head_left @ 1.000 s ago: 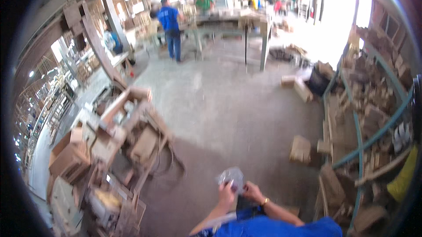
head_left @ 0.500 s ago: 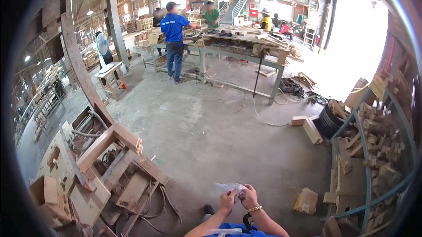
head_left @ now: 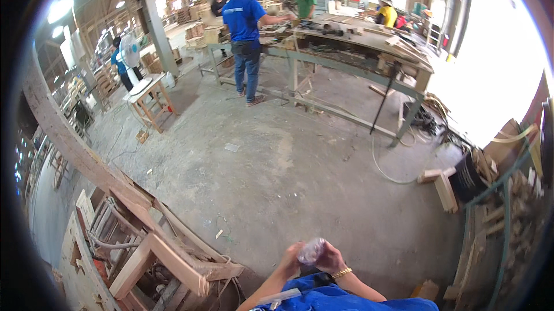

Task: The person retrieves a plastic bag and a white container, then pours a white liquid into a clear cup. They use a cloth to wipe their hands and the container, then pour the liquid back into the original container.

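Observation:
A small clear plastic bag is bunched up between my two hands, low in the middle of the view. My left hand grips its left side, and my right hand closes on the right side. Something may be inside the plastic, but it is too blurred to make out. On my right wrist sits a gold-coloured bracelet. A clear flat strip lies against my blue shirt, below the left forearm.
At lower left stands a wooden frame piece beside worn machinery and hoses. A long workbench carries boards and tools, with a person in blue at it. A fan stands on a stool. Wood offcuts and a black drum are at right.
My view has swung right and tilted down. The plastic bag, earlier spread out to the left, is now gathered into a compact bundle between my hands.

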The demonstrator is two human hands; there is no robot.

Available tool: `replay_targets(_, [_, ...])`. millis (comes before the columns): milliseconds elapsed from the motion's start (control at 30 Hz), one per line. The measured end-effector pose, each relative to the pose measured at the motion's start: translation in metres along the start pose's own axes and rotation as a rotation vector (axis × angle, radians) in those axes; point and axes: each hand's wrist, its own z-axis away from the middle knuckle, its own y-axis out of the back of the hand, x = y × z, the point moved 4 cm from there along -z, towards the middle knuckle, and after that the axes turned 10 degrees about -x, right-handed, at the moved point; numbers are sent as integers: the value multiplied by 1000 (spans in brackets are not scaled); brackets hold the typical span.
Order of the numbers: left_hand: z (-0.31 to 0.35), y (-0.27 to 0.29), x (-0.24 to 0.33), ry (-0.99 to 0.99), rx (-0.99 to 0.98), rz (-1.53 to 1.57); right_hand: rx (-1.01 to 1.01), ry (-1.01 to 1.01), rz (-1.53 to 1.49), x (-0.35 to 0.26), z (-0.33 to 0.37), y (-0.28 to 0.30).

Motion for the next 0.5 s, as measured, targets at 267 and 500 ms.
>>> replay_targets(267, [-32,122,241,-538,428,-300,-106,-768,589,8,-330,-10])
replay_targets(500, [-45,281,382,-555,906,-320,-37,-909,659,65,-527,50])
